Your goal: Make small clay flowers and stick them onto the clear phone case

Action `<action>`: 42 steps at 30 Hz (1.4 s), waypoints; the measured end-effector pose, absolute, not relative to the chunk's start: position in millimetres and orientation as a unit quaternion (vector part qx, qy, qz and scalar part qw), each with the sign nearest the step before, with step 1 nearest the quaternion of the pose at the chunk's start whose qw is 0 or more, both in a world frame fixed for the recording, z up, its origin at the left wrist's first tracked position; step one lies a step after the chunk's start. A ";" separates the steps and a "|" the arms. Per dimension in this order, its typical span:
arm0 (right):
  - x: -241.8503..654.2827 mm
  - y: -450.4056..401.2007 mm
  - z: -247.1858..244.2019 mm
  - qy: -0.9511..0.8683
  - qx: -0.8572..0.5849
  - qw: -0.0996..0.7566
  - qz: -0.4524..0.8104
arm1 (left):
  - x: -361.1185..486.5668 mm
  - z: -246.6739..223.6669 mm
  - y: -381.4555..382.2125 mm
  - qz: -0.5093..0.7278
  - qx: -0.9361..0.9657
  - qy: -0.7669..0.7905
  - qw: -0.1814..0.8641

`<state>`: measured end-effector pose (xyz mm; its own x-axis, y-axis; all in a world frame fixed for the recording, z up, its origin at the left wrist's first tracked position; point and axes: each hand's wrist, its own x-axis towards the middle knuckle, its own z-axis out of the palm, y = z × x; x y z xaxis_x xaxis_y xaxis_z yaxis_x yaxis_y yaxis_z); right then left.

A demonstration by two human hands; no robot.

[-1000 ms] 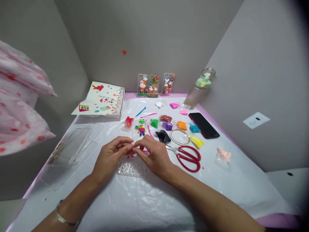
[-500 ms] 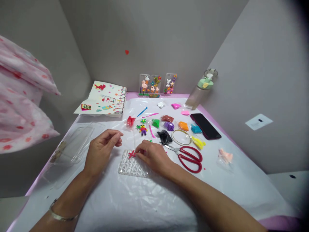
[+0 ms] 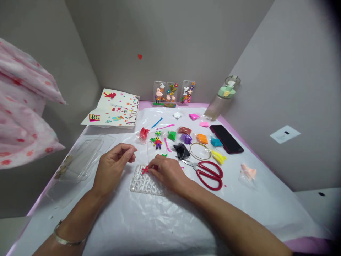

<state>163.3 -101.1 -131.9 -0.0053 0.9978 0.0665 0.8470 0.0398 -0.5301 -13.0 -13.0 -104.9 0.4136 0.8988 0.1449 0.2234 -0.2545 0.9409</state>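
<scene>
A white patterned pad point(image 3: 145, 183) lies on the table in front of me, with a red clay star shape point(image 3: 144, 170) at its top left. My right hand point(image 3: 168, 172) rests over the pad's right part, its thumb and fingertips pinched at the star's right side. Just left of the pad, my left hand point(image 3: 114, 163) is raised with thumb and fingers brought together; whatever they hold is too small to make out. Beyond the pad, a clear case point(image 3: 151, 153) bears a small clay figure point(image 3: 158, 143) and green flowers.
Red-handled scissors point(image 3: 210, 174), a gold ring point(image 3: 200, 152), a black phone point(image 3: 226, 138) and several bagged clay lumps lie to the right. Clear cases point(image 3: 89, 154) are at left. Farther back stand a bottle point(image 3: 220, 103), decorated cases point(image 3: 159, 93) and a drawing point(image 3: 117, 108).
My right hand has shifted very slightly left at the red star. My left hand has barely moved.
</scene>
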 end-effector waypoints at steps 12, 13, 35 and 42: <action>164.3 -101.7 -128.1 -0.685 -0.672 0.216 0.180 | -15.7 -106.3 -13.5 0.366 0.702 0.394 0.467; 166.0 -101.6 -127.0 -0.681 -0.671 0.226 0.189 | -15.5 -106.3 -13.3 0.366 0.701 0.394 0.467; 180.5 -104.2 -112.8 -0.666 -0.650 0.243 0.273 | -15.0 -107.8 -13.4 0.357 0.706 0.376 0.483; 183.4 -103.4 -108.8 -0.624 -0.642 0.306 0.323 | -14.3 -107.1 -12.7 0.355 0.705 0.376 0.485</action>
<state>183.4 -103.4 -108.8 0.0123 0.9993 -0.0344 0.6040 -0.0349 -0.7962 -14.3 -12.7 -107.1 0.4656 0.8745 0.1358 0.1853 -0.2464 0.9513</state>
